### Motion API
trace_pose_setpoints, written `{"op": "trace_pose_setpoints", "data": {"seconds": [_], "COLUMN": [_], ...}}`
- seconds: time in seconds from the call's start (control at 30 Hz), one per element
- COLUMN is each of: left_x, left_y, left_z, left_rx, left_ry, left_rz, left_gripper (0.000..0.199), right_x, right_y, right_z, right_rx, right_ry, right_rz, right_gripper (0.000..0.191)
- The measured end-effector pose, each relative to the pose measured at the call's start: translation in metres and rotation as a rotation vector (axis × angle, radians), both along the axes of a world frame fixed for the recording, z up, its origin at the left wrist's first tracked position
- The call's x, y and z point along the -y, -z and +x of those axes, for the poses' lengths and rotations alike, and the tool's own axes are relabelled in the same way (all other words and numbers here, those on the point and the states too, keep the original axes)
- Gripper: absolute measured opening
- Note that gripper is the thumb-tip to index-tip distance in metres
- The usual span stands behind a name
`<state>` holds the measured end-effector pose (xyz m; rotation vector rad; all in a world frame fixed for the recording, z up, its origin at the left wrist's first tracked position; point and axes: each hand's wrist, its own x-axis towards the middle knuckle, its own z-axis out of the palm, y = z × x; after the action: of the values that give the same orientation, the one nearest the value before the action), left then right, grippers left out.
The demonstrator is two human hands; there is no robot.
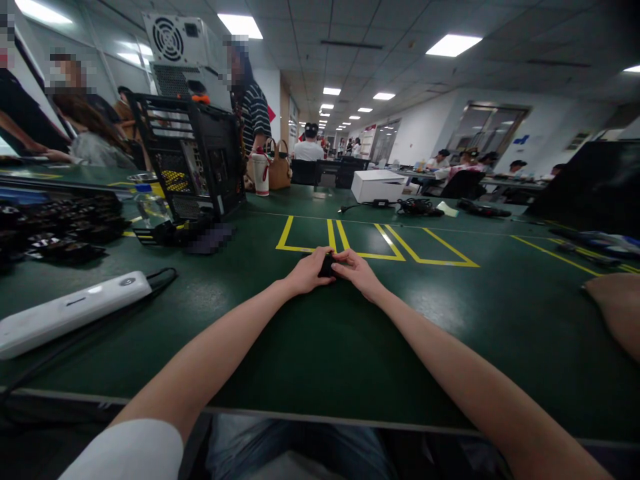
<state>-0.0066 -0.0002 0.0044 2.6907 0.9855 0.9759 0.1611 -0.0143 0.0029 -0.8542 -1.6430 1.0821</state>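
Observation:
A small black object (327, 266) is between my two hands, just above or on the green tabletop (320, 360); its kind is too small and too covered to make out. My left hand (311, 272) wraps round it from the left, thumb low and fingers over the far side. From the right, my right hand (356, 272) pinches its edge with thumb and forefinger. Yellow tape outlines (345, 255) lie on the table right behind both hands.
On the left lie a white power strip (75, 310) and a heap of dark parts (65, 223). An open computer case (195, 157), a bottle (151, 208) and a cup (261, 175) stand behind. Farther back are a white box (377, 186) and black cables (419, 207). Someone's arm (617, 307) rests at right.

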Motion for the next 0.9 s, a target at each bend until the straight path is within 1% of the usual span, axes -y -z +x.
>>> {"op": "trace_pose_setpoints", "data": {"seconds": [0.13, 0.2, 0.3, 0.47, 0.63, 0.7, 0.8, 0.9], "left_x": [0.0010, 0.0017, 0.0025, 0.0032, 0.0021, 0.0011, -0.0001, -0.0001], "left_y": [-0.0008, -0.0013, -0.0020, -0.0027, -0.0014, -0.0002, 0.0010, 0.0009], "left_z": [-0.0001, -0.0001, -0.0002, -0.0006, 0.0001, 0.0007, 0.0009, 0.0004], "left_rx": [-0.001, -0.001, 0.002, 0.003, 0.012, 0.013, 0.013, 0.015], "left_ry": [0.002, 0.000, -0.003, -0.007, 0.002, 0.001, 0.004, 0.006], "left_rz": [-0.013, -0.020, -0.028, -0.046, -0.027, -0.013, -0.004, -0.010], "left_gripper": [0.061, 0.060, 0.060, 0.060, 0.062, 0.062, 0.063, 0.063], "right_x": [0.0004, 0.0010, 0.0020, 0.0031, -0.0001, -0.0015, -0.0016, -0.0002], "right_y": [-0.0016, -0.0027, -0.0036, -0.0027, -0.0001, 0.0010, 0.0012, -0.0007], "right_z": [-0.0011, -0.0007, 0.0007, 0.0024, 0.0003, -0.0009, -0.0015, -0.0006], "right_rx": [-0.011, 0.009, 0.028, 0.002, 0.012, 0.013, 0.022, 0.034], "right_ry": [0.005, 0.001, -0.026, -0.066, 0.021, 0.044, 0.062, 0.056], "right_rz": [0.017, -0.001, -0.037, -0.015, 0.012, 0.012, -0.003, -0.039], "right_gripper": [0.029, 0.033, 0.033, 0.034, 0.021, 0.022, 0.029, 0.033]}}
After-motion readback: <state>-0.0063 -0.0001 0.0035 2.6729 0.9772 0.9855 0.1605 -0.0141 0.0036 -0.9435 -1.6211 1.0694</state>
